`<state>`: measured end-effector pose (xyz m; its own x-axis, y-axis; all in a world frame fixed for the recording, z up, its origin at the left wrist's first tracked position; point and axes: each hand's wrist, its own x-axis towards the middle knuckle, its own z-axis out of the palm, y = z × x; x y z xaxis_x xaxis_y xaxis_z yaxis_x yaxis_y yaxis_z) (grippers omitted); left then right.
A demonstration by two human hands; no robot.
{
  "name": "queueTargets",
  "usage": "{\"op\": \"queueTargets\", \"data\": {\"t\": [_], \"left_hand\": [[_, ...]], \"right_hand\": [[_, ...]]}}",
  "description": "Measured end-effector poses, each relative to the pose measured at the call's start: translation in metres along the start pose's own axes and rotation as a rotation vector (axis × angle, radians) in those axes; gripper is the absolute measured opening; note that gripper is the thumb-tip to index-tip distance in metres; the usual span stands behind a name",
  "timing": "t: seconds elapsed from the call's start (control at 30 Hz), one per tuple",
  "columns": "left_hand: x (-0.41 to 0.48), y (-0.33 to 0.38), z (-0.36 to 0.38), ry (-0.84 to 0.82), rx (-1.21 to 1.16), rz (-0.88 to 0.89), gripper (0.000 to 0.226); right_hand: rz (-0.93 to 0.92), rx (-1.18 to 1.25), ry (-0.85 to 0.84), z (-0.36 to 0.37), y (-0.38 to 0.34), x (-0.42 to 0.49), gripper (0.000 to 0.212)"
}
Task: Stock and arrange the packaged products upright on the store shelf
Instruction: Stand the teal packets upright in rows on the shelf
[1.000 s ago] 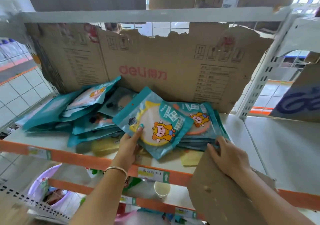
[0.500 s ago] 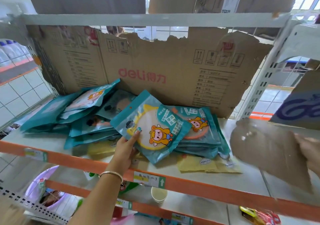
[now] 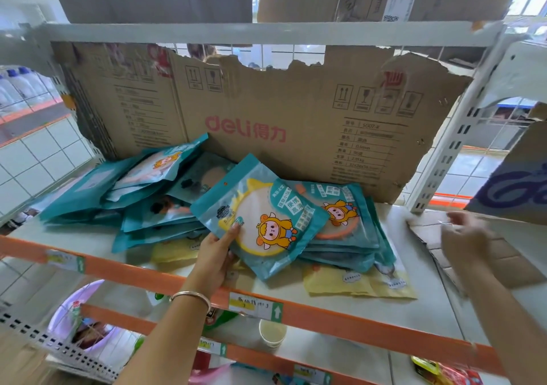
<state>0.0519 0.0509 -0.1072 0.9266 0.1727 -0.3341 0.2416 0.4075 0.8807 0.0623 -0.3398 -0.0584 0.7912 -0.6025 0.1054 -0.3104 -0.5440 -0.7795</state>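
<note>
One teal packet (image 3: 266, 216) in the left hand (image 3: 214, 256), thumb on top

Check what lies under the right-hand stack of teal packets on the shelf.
Flat yellow packets lie under the stack, showing at its front and right edges on the shelf. How many there are, and how far back they reach, is covered.

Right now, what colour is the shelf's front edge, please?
Orange; the shelf's front edge shows best in the head view.
</note>
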Motion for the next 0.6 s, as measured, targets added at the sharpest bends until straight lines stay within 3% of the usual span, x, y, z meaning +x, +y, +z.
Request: {"op": "queueTargets", "data": {"t": [0.1,0.17,0.23,0.37,0.6], "left_hand": [[-0.001,0.001,0.000,0.003,-0.006,-0.009,0.034],[-0.002,0.002,0.000,0.003,-0.012,-0.009,0.034],[-0.001,0.001,0.000,-0.001,-0.014,-0.006,0.034],[-0.001,0.000,-0.002,-0.011,-0.017,-0.011,0.031],[0.003,-0.003,-0.004,-0.004,-0.017,-0.022,0.036]], "right_hand": [[-0.008,0.029,-0.411,0.044,-0.038,-0.019,0.022],[0.052,-0.058,-0.509,0.063,-0.052,-0.021,0.030],[0.008,-0.183,-0.537,0.072,-0.057,-0.020,0.032],[-0.118,-0.330,-0.431,0.076,-0.056,-0.019,0.027],[0.007,-0.264,-0.569,0.068,-0.051,-0.028,0.039]]}}
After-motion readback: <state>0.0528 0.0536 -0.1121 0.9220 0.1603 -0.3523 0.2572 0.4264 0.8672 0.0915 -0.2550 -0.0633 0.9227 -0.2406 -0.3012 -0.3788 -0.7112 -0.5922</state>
